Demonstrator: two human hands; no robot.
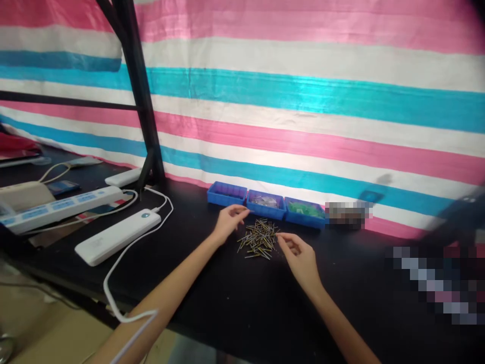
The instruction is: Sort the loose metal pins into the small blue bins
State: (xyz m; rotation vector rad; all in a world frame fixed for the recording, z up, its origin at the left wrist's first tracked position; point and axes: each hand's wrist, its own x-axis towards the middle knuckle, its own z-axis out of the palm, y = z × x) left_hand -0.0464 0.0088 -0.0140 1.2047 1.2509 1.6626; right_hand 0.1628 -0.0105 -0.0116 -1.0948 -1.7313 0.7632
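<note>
- The right hand (300,257) is pointing bent fingers at the metal sticks (259,239); I can't tell if it's gripping one.
- The sticks are lying in a messy pile on the black table (235,308).
- A white box (117,237) is lying leftward, its faint marks too blurry to read.
- The left hand (228,222) is hovering near three blue trays (265,210); I can't tell if it's gripping anything.

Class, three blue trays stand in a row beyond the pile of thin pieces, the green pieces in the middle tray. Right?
No: the head view shows the green pieces in the right-hand tray. The row of trays beyond the pile is right.
</note>
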